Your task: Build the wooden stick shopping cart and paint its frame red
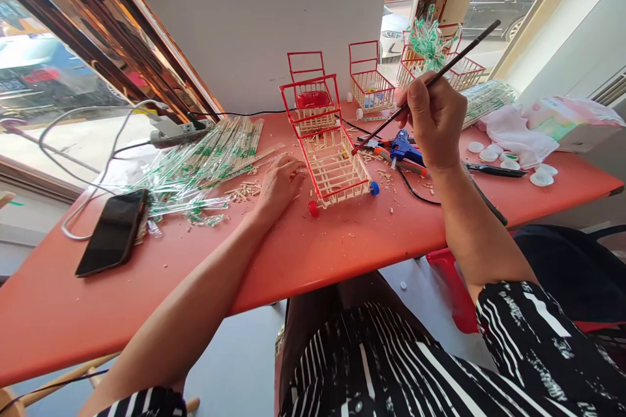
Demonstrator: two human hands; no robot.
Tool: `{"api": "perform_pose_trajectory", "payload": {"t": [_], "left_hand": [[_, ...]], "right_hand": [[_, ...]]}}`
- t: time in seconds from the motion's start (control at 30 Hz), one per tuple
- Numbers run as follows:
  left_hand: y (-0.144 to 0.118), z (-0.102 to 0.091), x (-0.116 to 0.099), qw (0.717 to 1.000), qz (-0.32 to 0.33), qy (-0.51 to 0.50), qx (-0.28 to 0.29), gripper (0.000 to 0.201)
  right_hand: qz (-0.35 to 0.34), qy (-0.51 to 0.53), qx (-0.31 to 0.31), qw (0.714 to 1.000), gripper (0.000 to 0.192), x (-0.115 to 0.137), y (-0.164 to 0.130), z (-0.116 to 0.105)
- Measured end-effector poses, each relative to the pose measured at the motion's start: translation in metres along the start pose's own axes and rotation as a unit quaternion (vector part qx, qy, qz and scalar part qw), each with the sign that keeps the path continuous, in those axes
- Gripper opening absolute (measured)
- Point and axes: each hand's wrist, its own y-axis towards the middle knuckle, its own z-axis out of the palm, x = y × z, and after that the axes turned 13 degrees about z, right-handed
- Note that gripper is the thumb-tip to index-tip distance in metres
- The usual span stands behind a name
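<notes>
A small red-framed cart (333,167) with a wooden stick basket lies tipped on the orange table (342,247), its red and blue wheels toward me. My left hand (280,184) rests on the table at the cart's left side, fingertips touching its frame. My right hand (434,118) is raised over the table and grips a long dark paintbrush (430,81). The brush tip reaches down to the cart's right rim. A blue glue gun (405,148) lies just below my right hand.
A black phone (113,232) lies at the left. Wrapped chopsticks (205,156) and a power strip (176,133) sit behind it. More small carts (370,81) stand at the back. White caps (489,154), a black tool (493,170) and a pink cloth (508,130) lie right.
</notes>
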Motion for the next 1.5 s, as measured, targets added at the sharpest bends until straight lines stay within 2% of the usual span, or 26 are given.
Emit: {"api": "perform_pose_trajectory", "payload": {"t": [0.27,0.6,0.77,0.97,1.13,1.23,1.4,1.5], "left_hand": [[0.000,0.000,-0.001,1.000,0.001,-0.012,-0.002,0.029],[0.001,0.000,-0.002,1.000,-0.006,-0.013,0.005,0.027],[0.001,-0.001,-0.002,1.000,-0.004,-0.006,0.004,0.026],[0.002,-0.002,-0.005,1.000,-0.011,-0.014,0.005,0.026],[0.001,-0.002,-0.005,1.000,-0.008,-0.011,0.002,0.026],[0.001,-0.001,-0.004,1.000,-0.006,-0.010,-0.003,0.026],[0.001,0.000,-0.003,1.000,-0.008,-0.005,-0.005,0.027],[0.001,-0.001,-0.004,1.000,-0.008,-0.006,-0.004,0.027]], "right_hand": [[-0.031,-0.015,0.005,0.999,0.048,-0.005,0.001,0.002],[0.022,-0.005,-0.005,1.000,0.055,0.004,0.001,-0.001],[0.044,-0.011,0.037,0.998,0.050,0.001,-0.002,0.001],[0.066,-0.048,0.022,0.996,0.055,0.000,-0.003,0.001],[0.039,-0.003,-0.013,0.999,0.056,0.005,0.001,-0.002],[0.045,0.002,-0.033,0.998,0.061,0.005,0.006,-0.005],[0.048,-0.004,-0.013,0.999,0.063,0.001,0.007,-0.006],[0.040,0.019,-0.007,0.999,0.056,-0.001,0.006,-0.003]]}}
